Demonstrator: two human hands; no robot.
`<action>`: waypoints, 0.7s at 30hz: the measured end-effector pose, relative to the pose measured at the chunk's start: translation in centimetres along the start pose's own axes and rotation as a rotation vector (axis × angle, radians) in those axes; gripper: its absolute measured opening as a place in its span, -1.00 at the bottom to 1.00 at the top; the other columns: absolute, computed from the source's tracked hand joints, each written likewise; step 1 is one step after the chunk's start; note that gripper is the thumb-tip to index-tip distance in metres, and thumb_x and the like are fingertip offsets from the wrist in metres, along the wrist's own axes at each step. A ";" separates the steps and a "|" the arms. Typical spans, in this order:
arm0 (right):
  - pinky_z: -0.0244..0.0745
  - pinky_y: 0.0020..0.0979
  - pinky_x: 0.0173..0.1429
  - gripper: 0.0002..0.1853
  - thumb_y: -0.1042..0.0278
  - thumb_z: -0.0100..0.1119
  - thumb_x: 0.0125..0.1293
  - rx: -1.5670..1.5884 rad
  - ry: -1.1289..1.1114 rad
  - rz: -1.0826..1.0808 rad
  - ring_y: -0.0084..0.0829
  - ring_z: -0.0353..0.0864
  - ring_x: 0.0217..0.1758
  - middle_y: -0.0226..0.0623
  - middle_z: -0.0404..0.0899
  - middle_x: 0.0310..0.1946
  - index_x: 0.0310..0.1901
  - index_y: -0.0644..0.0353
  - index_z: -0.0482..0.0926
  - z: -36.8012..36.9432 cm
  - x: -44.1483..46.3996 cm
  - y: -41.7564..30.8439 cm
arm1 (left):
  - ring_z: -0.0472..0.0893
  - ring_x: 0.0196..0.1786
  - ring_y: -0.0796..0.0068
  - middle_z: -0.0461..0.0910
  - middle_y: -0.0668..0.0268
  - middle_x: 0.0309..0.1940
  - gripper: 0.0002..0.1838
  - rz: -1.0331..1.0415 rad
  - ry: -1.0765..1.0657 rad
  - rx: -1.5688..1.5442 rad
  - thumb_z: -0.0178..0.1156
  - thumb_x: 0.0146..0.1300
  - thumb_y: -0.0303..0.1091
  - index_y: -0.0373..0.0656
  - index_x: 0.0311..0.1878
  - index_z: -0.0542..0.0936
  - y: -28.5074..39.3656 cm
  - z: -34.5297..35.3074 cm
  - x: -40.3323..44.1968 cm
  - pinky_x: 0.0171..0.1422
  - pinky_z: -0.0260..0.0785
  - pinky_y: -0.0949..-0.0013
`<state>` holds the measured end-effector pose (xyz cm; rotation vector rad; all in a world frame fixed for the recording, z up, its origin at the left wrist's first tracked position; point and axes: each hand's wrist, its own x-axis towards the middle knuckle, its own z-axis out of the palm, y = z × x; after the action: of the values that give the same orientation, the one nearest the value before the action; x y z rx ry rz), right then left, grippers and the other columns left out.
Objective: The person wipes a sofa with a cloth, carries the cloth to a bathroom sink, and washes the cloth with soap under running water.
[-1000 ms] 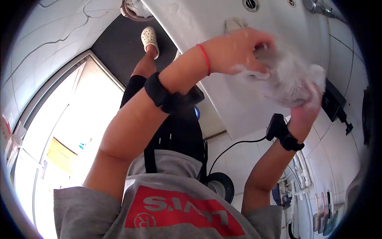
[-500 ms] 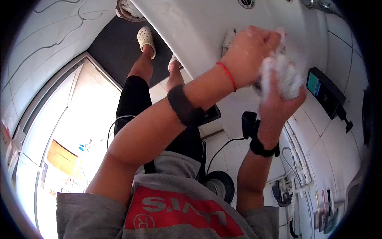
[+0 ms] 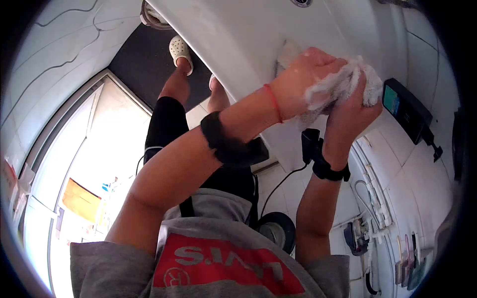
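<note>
A wet white cloth (image 3: 343, 84), bunched and covered in what looks like foam, is held up over the white basin (image 3: 238, 44). My left hand (image 3: 310, 74), with a red string at its wrist, is closed on the cloth's left part. On the right, my right hand (image 3: 354, 111) has its fingers wrapped round the other part, and cloth spills over its top. The two hands are close together, with cloth between them. Just behind my left hand, a greyish-white piece (image 3: 288, 53) lies in the basin; its kind is unclear.
A black device with a lit screen (image 3: 407, 111) is mounted at the right by the tiled wall. Pipes (image 3: 370, 184) run below it. A drain hole (image 3: 301, 2) shows at the top. Beneath my arms, a black cable (image 3: 278, 186) hangs near a round dark object (image 3: 278, 231).
The cloth has gone from a blurred, bunched lump to a twisted length across both hands. My left hand has shifted down and slightly left; the view has tilted a little.
</note>
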<state>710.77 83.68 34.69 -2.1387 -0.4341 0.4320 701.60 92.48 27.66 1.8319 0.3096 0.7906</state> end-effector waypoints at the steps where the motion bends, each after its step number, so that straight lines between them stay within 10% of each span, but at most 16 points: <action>1: 0.60 -0.30 0.03 -0.66 0.29 0.34 0.26 -0.073 -0.027 -0.085 -0.27 0.73 -0.11 -0.07 0.71 -0.17 -0.05 0.39 0.63 -0.3 -0.4 0.0 | 0.62 -0.20 0.09 0.62 0.11 -0.22 -0.60 0.024 0.011 -0.031 0.18 0.27 -0.12 -0.29 -0.05 0.56 -0.2 0.1 0.3 -0.07 0.49 0.21; 3: 0.60 -0.26 0.04 -0.67 0.28 0.31 0.30 -0.104 -0.263 -0.571 -0.24 0.73 -0.11 -0.06 0.71 -0.17 -0.05 0.38 0.63 -0.4 -1.2 0.0 | 0.61 -0.23 0.13 0.61 0.14 -0.25 -0.63 -0.019 0.017 -0.199 0.18 0.29 -0.12 -0.28 -0.08 0.57 -0.3 0.4 0.4 -0.09 0.48 0.23; 6: 0.58 -0.22 0.05 -0.72 0.31 0.27 0.33 -0.194 -0.219 -0.608 -0.20 0.71 -0.12 -0.06 0.69 -0.16 -0.05 0.34 0.64 -0.4 -1.3 0.4 | 0.57 -0.29 0.15 0.58 0.16 -0.30 -0.68 -0.034 -0.034 -0.181 0.17 0.32 -0.14 -0.26 -0.15 0.56 0.1 -0.1 -0.2 -0.14 0.45 0.24; 9: 0.58 -0.26 0.00 -0.76 0.36 0.28 0.31 -0.251 -0.106 -0.136 -0.25 0.72 -0.16 -0.09 0.70 -0.19 -0.07 0.32 0.65 -1.4 0.0 0.1 | 0.58 -0.28 0.12 0.58 0.13 -0.31 -0.70 -0.040 0.031 -0.333 0.15 0.33 -0.15 -0.24 -0.16 0.57 0.1 2.2 -0.2 -0.16 0.45 0.21; 14: 0.63 -0.39 -0.14 -0.81 0.36 0.28 0.32 -0.095 -0.463 -0.635 -0.36 0.73 -0.26 -0.17 0.71 -0.28 -0.14 0.31 0.69 -2.2 0.1 0.0 | 0.60 -0.25 0.10 0.60 0.10 -0.28 -0.68 0.128 -0.016 -0.059 0.19 0.30 -0.17 -0.25 -0.08 0.55 -0.9 0.5 0.0 -0.11 0.46 0.18; 17: 0.61 -0.37 -0.14 -0.77 0.34 0.37 0.23 -0.046 -0.298 -0.406 -0.37 0.72 -0.29 -0.18 0.71 -0.31 -0.16 0.31 0.69 -2.1 1.1 1.1 | 0.62 -0.24 0.11 0.62 0.12 -0.27 -0.60 0.052 -0.137 -0.371 0.24 0.26 -0.16 -0.28 0.02 0.55 -0.8 1.2 0.0 -0.09 0.50 0.21; 21: 0.56 -0.32 -0.05 -0.55 0.30 0.47 0.13 -0.572 -0.303 -0.712 -0.37 0.61 -0.01 -0.17 0.62 -0.08 0.03 0.24 0.59 -4.2 0.7 2.6 | 0.63 -0.23 0.15 0.61 0.11 -0.27 -0.57 0.075 -0.135 -0.300 0.24 0.29 -0.11 -0.27 0.06 0.55 -0.7 0.4 0.9 -0.05 0.52 0.25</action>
<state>713.68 79.64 34.80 -2.2512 -1.5819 0.2254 702.66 92.95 27.30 1.6102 0.0322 0.7189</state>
